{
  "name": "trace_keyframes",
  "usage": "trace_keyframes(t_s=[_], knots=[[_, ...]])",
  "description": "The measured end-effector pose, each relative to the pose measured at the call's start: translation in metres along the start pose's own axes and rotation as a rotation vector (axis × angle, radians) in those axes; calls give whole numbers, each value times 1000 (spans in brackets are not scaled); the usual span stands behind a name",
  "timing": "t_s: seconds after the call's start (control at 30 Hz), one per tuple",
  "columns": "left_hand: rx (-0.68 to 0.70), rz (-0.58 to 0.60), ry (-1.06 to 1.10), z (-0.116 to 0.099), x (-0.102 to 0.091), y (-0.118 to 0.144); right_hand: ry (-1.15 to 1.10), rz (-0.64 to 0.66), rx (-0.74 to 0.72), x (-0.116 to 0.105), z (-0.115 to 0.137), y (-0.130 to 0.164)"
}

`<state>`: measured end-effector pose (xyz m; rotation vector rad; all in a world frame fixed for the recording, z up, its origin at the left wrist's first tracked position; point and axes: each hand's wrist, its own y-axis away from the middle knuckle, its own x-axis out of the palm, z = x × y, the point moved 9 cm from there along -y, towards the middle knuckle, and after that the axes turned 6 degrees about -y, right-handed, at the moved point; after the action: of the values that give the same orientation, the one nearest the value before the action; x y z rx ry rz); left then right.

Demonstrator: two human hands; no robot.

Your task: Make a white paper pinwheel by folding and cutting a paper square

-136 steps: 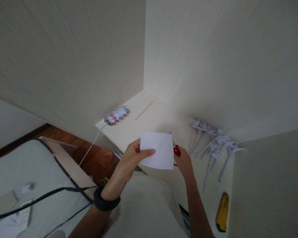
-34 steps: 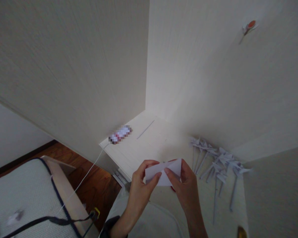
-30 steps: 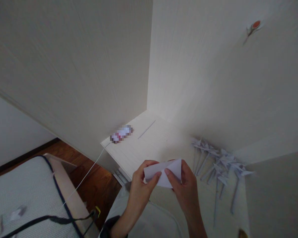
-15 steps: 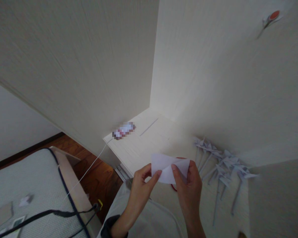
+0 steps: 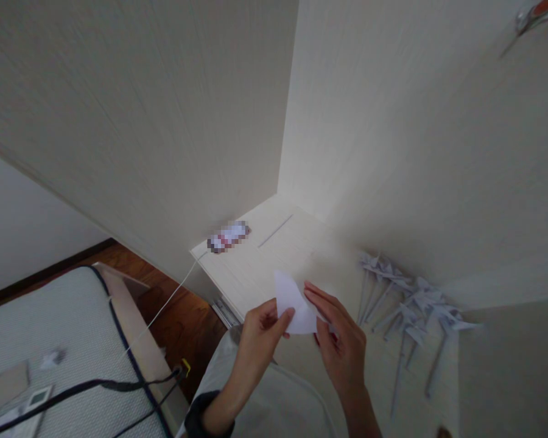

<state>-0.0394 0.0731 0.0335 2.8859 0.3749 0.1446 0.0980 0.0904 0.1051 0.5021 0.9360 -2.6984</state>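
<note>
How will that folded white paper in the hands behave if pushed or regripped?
Likely floppy: the paper is a thin sheet, pinched at one edge by the left hand. Probably very light, since fingertips alone carry it. It should crease easily: it already shows a fold where the right hand presses.

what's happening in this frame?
A person is handling a small white sheet of folded paper over a pale wooden desk. The left hand pinches its lower left part; the right hand has its fingers laid flat against the right side. A batch of white paper pinwheels on sticks lies on the desk to the right, and a blurred phone on a white cable sits further back.
</note>
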Motion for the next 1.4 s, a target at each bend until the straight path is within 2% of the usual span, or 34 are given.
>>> trace_keyframes(t_s=[0.37, 0.57, 0.63, 0.77, 0.8, 0.87, 0.93, 1.0, 1.17, 1.27, 1.4], knots=[[-23, 5, 73, -8, -9, -8, 43, 167, -107, 22, 6, 1], [-62, -2, 97, -1, -14, -10, 133, 252, -80, 34, -5, 7], [-86, -32, 97, 6, -17, -10, 167, 279, -61, 39, -9, 10], [-198, -181, 93, 25, -31, -7, 212, 315, -24, 46, -18, 15], [-222, -182, 96, 27, -31, -7, 216, 320, -15, 47, -19, 16], [-217, -87, 106, 23, -21, -9, 215, 328, 3, 47, -21, 16], [-153, 59, 114, 13, -8, -12, 195, 331, 24, 47, -23, 16], [-102, 132, 132, 5, -2, -13, 149, 324, 44, 45, -23, 16], [-82, 121, 133, 7, -6, -15, -17, 236, 125, 35, -22, 10], [-62, 132, 100, 6, -7, -15, -81, 140, 269, 25, -32, 5], [-70, 204, 63, 5, 0, -12, -102, 164, 452, 23, -45, 3]])
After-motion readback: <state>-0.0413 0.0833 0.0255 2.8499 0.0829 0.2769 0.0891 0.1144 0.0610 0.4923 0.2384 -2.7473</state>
